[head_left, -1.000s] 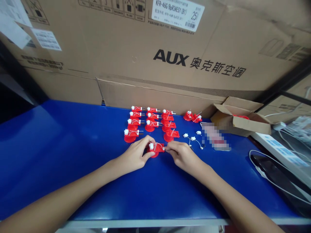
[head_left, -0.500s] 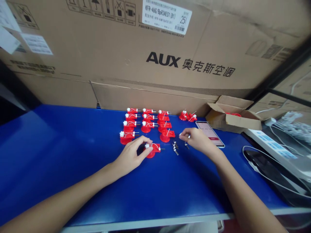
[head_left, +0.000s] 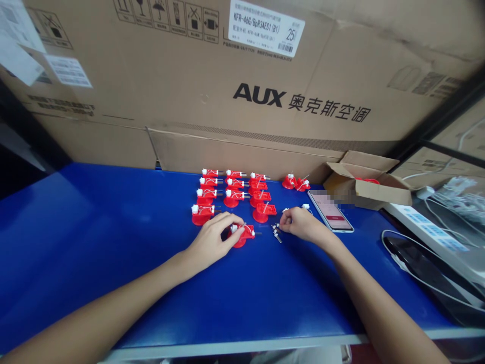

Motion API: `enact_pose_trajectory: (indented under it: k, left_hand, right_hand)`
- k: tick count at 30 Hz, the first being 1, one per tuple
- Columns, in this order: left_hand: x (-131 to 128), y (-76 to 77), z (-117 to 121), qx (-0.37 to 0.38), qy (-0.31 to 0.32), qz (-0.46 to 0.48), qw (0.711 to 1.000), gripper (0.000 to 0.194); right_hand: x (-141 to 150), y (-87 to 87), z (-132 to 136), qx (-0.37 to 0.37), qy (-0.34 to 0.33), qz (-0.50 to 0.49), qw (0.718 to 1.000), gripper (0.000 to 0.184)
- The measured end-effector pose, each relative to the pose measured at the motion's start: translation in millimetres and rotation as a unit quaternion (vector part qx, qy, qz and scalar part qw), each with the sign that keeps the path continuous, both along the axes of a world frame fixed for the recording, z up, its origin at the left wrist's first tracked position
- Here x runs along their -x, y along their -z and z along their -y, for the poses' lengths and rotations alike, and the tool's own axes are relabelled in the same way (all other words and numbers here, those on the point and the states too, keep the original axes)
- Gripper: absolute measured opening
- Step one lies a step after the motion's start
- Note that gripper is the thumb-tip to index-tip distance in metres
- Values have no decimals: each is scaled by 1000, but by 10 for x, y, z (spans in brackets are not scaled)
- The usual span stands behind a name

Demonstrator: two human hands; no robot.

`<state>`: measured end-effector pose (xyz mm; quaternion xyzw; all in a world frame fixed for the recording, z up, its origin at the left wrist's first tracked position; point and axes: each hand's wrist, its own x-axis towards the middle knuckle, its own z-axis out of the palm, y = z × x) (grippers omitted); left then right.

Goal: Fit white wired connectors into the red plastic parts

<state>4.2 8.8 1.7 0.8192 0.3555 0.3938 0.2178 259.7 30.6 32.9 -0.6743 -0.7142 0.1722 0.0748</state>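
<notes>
My left hand (head_left: 214, 240) is curled around the white end of a small red plastic assembly (head_left: 239, 241) with a round base, thumb and fingertips gripping it. A thin metal shaft sticks out of its right side. To the right, my right hand (head_left: 303, 224) is low over the table, fingertips pinched together beside several small metal pins with white tips (head_left: 278, 235). Whatever those fingers hold is hidden. White wired pieces (head_left: 306, 207) lie just behind this hand. Several similar red assemblies (head_left: 202, 216) stand in rows beyond my left hand, some with white wired parts on top.
Two more red pieces (head_left: 296, 183) stand at the back beside an open cardboard box (head_left: 379, 194). A phone (head_left: 331, 211) lies right of my right hand. Farther right are a power strip (head_left: 428, 230) and a black device with a white cable (head_left: 417, 258). A large carton (head_left: 182, 91) walls off the back.
My right hand has shifted down and toward the small metal pins, uncovering the white pieces behind it. My left hand keeps its grip on the red assembly. The whole view has shifted slightly.
</notes>
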Motion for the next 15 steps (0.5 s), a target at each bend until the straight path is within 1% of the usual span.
enact_pose_trajectory:
  k: [3,4,5,6,8,9,10,13,15]
  left_hand:
    - [10,14,-11,-11,7,-4,1000,11]
    - [14,21,-14,-15,9,-6,1000,12]
    - [19,29,-14,-21,11,-8,1000,14]
    - [24,36,-13,-27,14,-11,999,15]
    - [34,46,-7,-42,20,-20,999,17]
    - [39,48,-3,-48,21,-27,998,18]
    - [43,49,1,-52,22,-33,998,18]
    - [51,41,7,-55,18,-48,997,19]
    - [54,35,7,-56,19,-52,997,20]
  right_hand:
    - [-58,-112,34,-12,6,5,1000,9]
    - [-62,-159,54,-22,2,-6,1000,7]
    - [-50,-204,78,-34,-6,-33,999,6]
    - [-21,-240,106,-52,-18,-81,995,6]
    - [85,-274,173,-85,-45,-212,973,12]
    - [155,-270,209,-95,-61,-261,959,14]
    - [229,-253,244,-99,-84,-285,950,15]
    - [419,-157,331,-128,-149,-265,944,13]
    - [487,-93,360,-136,-173,-245,944,13]
